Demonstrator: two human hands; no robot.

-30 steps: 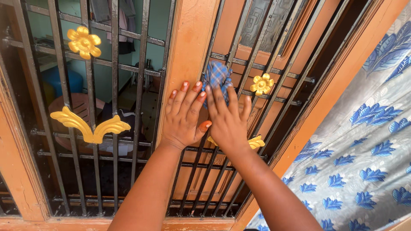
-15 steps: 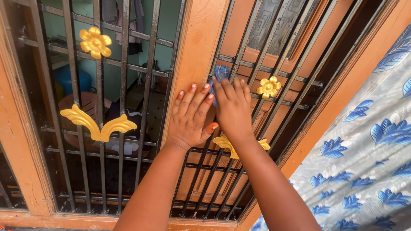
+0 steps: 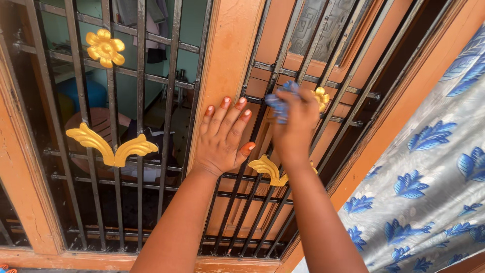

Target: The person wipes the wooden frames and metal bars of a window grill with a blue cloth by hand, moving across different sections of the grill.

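Where the blue checked cloth met the black window bars, the right hand gripped it bunched, beside a yellow flower ornament. Left hand lay flat, fingers spread, on the orange frame post. Yellow leaf ornament just below. Blue-leaf curtain hung right.

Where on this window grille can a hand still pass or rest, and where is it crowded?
Free: the gaps between bars on the left grille, from the gold flower to the gold leaf ornament, and the lower right grille bars. Crowded: the orange post, under the left hand, and where the right hand presses the blue cloth.
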